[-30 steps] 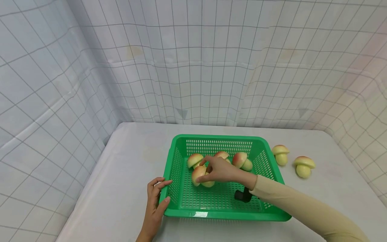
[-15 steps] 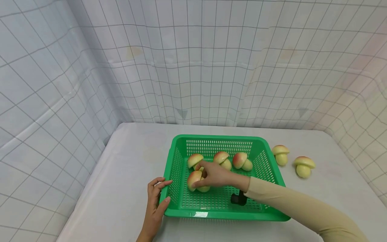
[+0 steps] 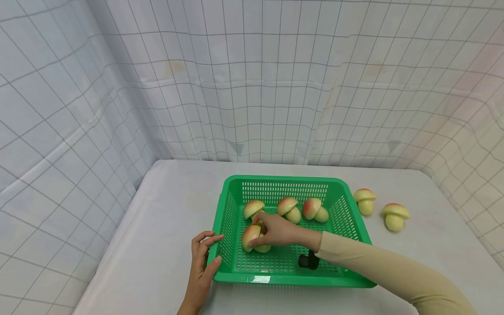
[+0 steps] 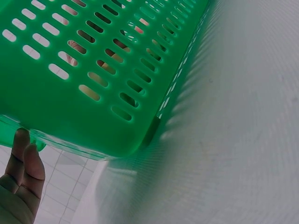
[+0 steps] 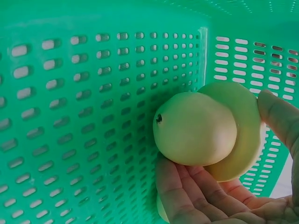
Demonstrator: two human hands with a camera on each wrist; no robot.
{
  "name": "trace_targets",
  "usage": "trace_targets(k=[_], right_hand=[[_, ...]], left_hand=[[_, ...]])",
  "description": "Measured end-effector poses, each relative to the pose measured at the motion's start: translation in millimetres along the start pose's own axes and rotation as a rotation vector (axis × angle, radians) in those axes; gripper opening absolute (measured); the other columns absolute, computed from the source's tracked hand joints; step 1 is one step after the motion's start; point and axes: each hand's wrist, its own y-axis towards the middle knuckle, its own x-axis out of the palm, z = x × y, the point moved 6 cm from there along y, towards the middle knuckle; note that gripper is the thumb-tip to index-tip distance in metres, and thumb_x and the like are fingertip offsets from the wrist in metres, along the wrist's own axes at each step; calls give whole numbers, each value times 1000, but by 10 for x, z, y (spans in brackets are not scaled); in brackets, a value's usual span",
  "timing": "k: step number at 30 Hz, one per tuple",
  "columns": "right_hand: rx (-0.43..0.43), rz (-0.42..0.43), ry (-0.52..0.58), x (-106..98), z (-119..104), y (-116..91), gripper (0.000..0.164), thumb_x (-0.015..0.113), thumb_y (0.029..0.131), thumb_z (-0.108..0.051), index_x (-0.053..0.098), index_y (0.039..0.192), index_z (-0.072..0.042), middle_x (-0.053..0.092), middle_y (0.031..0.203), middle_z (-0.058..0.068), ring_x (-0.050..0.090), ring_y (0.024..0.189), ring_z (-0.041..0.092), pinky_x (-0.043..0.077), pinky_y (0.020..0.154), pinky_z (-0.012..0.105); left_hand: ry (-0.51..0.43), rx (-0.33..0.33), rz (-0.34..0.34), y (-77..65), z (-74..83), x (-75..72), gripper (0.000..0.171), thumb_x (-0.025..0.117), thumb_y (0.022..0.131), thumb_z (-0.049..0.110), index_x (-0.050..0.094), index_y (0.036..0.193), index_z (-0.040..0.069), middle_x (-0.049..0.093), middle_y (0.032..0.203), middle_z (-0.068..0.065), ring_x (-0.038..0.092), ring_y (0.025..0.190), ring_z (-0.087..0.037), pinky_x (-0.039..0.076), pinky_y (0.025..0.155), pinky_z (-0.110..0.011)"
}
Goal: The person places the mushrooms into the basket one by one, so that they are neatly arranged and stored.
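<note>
My right hand reaches into a green plastic basket and grips a mushroom with a red-and-yellow cap, low in the basket's left part. Seen from the right wrist, the thumb lies on the cap and the fingers run under the pale stem of this mushroom, close to the slotted floor. My left hand holds the basket's left rim, thumb and fingers spread along it; the left wrist view has this hand at the rim's edge. Behind the gripped mushroom lies another mushroom, partly covered by my fingers.
Along the basket's back side lie a mushroom and, to its right, another mushroom. Outside, on the white table, an upright mushroom stands near a second mushroom. A white gridded curtain surrounds the table.
My right hand has moved left and toward me with the mushroom, lowering it near the basket's left side. The back middle mushroom came into fuller view. My left hand stayed put.
</note>
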Motion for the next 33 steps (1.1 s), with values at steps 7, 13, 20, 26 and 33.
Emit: trace_targets(k=[7,13,20,26,33], right_hand=[[15,-12,2,24,32,7,52,70,78,-43,51,114,-13,60,80,-5,55,70,6,45,62,25],[29,-21,5,26,58,12,55,70,78,-45,50,117,-12,63,88,-1,59,80,9,46,66,25],[26,-26,-3,16,57,8,57,69,79,-43,49,118,-8,64,85,0,59,76,9,46,64,25],[11,-41,-17,13,49,3,54,69,80,-43,50,117,-9,62,81,-3,55,67,5,45,60,24],[3,-55,-17,11,47,-6,55,68,80,-43,50,119,-10,62,86,-3,56,70,5,45,62,24]], left_hand=[[2,-10,-4,-3,-5,-3,38,44,90,0,51,127,9,26,134,-5,28,121,-14,23,96,-14],[3,-18,0,-5,-8,-4,38,44,90,0,51,126,9,26,134,-4,29,121,-14,23,95,-15],[9,-13,4,-4,-10,-4,39,44,90,0,51,126,9,26,134,-5,29,121,-14,23,95,-15],[13,-32,6,-3,-12,-5,39,45,89,0,51,126,10,26,134,-3,28,122,-14,23,95,-14],[14,-27,4,-2,-11,-9,39,45,89,0,51,127,10,26,134,-4,28,122,-14,23,95,-14]])
